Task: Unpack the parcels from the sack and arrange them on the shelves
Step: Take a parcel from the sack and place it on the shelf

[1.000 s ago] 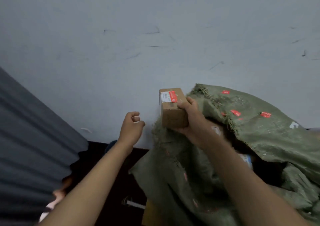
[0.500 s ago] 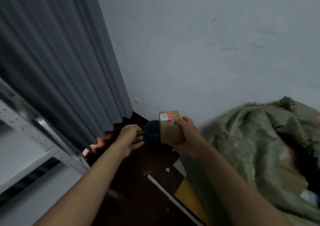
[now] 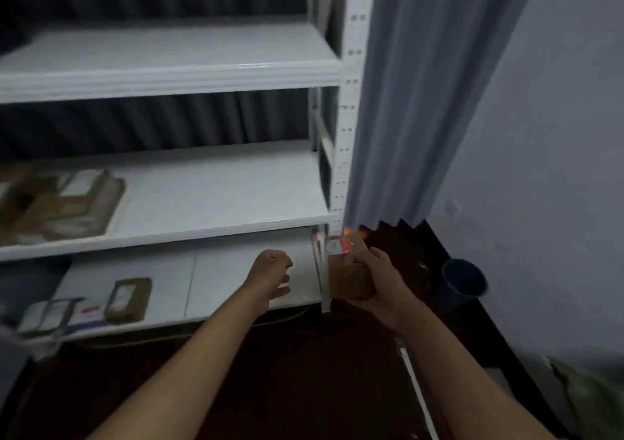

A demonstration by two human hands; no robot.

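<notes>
My right hand (image 3: 381,282) grips a small brown cardboard box (image 3: 347,272) with a white and red label on top, held low in front of the right post of the white shelf unit (image 3: 351,108). To its left, my left hand (image 3: 270,274) hangs over the bottom shelf (image 3: 219,281) with fingers loosely curled and nothing in it. Several brown parcels (image 3: 60,203) lie at the left of the middle shelf (image 3: 219,189). A flat brown parcel (image 3: 128,299) and white packets (image 3: 50,314) lie at the left of the bottom shelf. A corner of the green sack (image 3: 587,395) shows at lower right.
The top shelf (image 3: 169,54) holds nothing in view. A grey curtain (image 3: 422,102) hangs right of the shelf unit, beside a pale wall. A dark blue bucket (image 3: 464,282) stands on the dark floor by the wall. A white rod (image 3: 418,392) lies on the floor near my right arm.
My view has swung left from the sack and wall to the shelf unit. My right hand has carried the box along, away from the sack. My left hand stays empty beside it.
</notes>
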